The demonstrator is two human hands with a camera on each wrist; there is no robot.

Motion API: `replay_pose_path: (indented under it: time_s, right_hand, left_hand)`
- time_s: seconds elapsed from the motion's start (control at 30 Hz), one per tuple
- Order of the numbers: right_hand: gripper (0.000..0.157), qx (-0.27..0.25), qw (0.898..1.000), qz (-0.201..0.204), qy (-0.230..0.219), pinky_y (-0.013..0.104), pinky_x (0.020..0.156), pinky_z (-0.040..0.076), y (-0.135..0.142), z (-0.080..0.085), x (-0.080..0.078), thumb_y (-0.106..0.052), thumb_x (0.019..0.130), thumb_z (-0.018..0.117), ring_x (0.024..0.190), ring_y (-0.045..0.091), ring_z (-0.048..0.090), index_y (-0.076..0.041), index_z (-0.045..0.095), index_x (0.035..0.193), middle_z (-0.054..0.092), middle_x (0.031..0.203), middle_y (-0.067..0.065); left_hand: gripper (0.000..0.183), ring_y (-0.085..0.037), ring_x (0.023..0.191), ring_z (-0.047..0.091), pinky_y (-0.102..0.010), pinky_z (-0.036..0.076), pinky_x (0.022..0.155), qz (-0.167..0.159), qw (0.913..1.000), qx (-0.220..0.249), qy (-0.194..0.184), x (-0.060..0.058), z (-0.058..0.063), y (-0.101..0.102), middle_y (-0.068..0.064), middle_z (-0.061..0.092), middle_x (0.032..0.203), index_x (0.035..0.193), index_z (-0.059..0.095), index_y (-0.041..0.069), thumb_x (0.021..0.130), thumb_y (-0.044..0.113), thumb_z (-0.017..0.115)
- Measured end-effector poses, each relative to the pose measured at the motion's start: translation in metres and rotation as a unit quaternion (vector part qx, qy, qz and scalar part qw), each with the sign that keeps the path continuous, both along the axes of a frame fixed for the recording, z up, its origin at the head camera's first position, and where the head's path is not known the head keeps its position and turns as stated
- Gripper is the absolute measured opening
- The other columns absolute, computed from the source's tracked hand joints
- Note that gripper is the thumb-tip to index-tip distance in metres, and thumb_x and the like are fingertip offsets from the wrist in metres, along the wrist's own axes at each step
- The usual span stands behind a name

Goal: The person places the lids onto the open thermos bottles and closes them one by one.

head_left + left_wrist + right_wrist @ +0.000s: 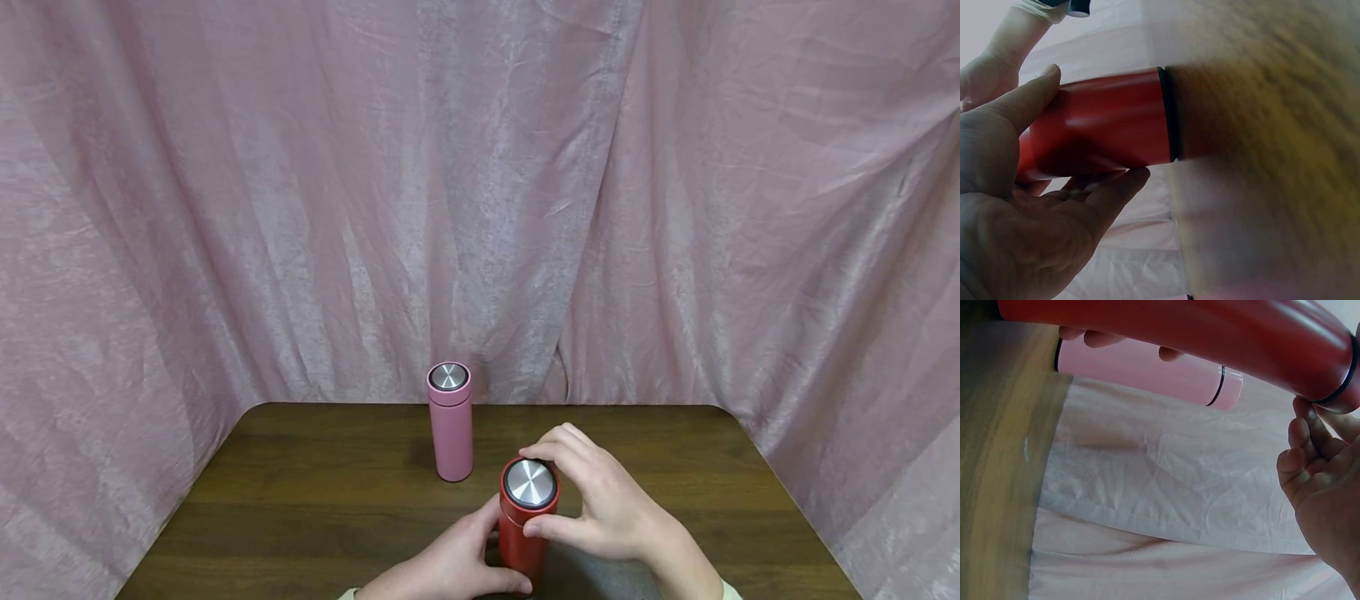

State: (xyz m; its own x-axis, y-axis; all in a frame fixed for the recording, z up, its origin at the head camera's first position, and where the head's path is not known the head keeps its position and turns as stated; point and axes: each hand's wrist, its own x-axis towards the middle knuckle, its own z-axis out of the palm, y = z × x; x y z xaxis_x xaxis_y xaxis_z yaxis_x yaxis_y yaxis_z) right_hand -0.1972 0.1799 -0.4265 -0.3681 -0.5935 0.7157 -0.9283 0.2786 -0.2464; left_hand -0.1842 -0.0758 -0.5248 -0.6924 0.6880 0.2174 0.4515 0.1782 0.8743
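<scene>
A red vacuum flask point(522, 546) with a silver-topped lid point(530, 484) stands near the front of the wooden table. My left hand point(455, 557) grips its body, thumb on one side and fingers on the other, as the left wrist view shows on the red flask point(1104, 125). Around the lid curls my right hand point(600, 500), thumb at the near side and fingers at the far rim. In the right wrist view the right hand's fingers point(1300, 434) lie against the flask just by the dark seam under the lid. The flask's lower part is cut off in the head view.
Farther back, left of the red flask, a pink vacuum flask point(452, 433) stands upright with its lid on. The brown wooden table point(315, 500) ends at a pink curtain point(337, 208) that hangs behind it and along both sides.
</scene>
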Motion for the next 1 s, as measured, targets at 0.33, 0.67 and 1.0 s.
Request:
replay_pose_path:
  time_s: [0.33,0.67,1.0]
  right_hand:
    - [0.074,-0.002,1.0,-0.007,-0.001,0.019,0.098,0.05,-0.0011,-0.0014,-0.0009,-0.044,0.085,0.097,0.113,0.009,0.061,-0.007,0.065,0.14,0.066,0.123,-0.01]
    - [0.067,0.018,0.999,0.021,-0.02,0.028,0.101,0.053,0.0008,-0.0047,-0.0007,-0.036,0.101,0.08,0.123,0.014,0.059,-0.01,0.057,0.158,0.063,0.136,-0.003]
    - [0.063,0.002,1.0,0.008,-0.024,0.024,0.101,0.051,-0.0014,-0.0023,0.0002,-0.041,0.095,0.089,0.119,0.012,0.06,-0.011,0.064,0.145,0.065,0.129,-0.007]
  left_hand:
    - [0.085,-0.011,0.13,0.067,-0.032,0.058,0.107,0.0,0.9999,-0.001,0.01,-0.0007,-0.0007,0.0001,0.006,0.068,0.145,0.159,0.047,0.028,0.091,0.024,0.096]
    - [0.081,-0.01,0.127,0.068,-0.031,0.059,0.106,0.007,1.0,-0.004,0.003,0.0006,-0.0006,0.0004,0.007,0.07,0.14,0.155,0.049,0.027,0.09,0.023,0.097]
    - [0.083,-0.01,0.128,0.068,-0.032,0.059,0.107,0.005,0.9999,-0.003,0.011,0.0001,-0.0008,0.0003,0.008,0.07,0.141,0.157,0.048,0.028,0.09,0.023,0.097]
